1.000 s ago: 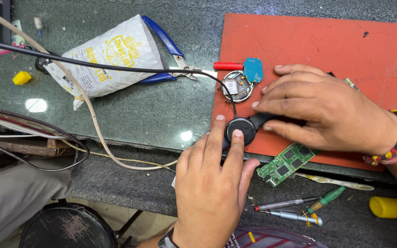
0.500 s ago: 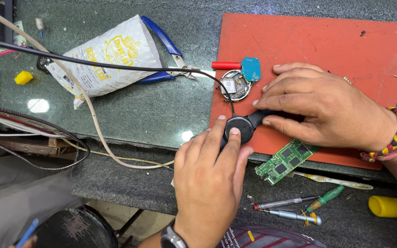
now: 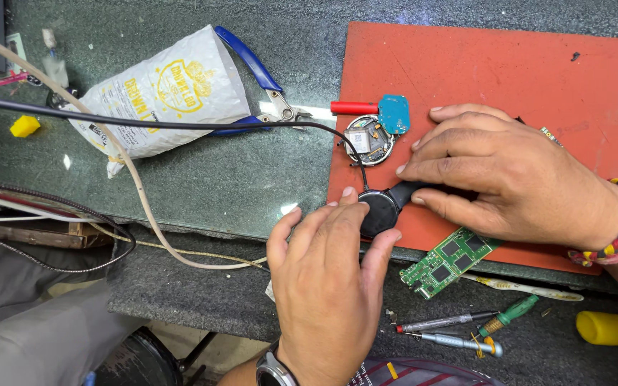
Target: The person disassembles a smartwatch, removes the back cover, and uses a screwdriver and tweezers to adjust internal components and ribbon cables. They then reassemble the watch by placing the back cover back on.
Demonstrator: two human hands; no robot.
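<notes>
A round black smartwatch [image 3: 379, 210] lies at the near left edge of the red work mat [image 3: 502, 78]. My left hand [image 3: 327, 286] rests over the watch face, fingertips touching its rim. My right hand [image 3: 506, 179] lies flat on the mat and pins the black strap beside the watch body, with a beaded bracelet at the wrist. Just beyond the watch sits an open round watch module [image 3: 368, 139] with a blue circuit piece [image 3: 394, 113] and a red cylinder [image 3: 353, 108]. A black cable [image 3: 180, 123] runs in from the left toward the watch.
A white printed pouch [image 3: 162, 96] and blue-handled pliers [image 3: 255, 71] lie left of the mat. A green circuit board [image 3: 448, 261], small screwdrivers [image 3: 459, 329] and a yellow handle [image 3: 613, 329] sit at the near edge. A beige cord [image 3: 134, 186] crosses the counter.
Both hands stay on the watch; my left fingers have shifted slightly over its face. The view has moved a little.
</notes>
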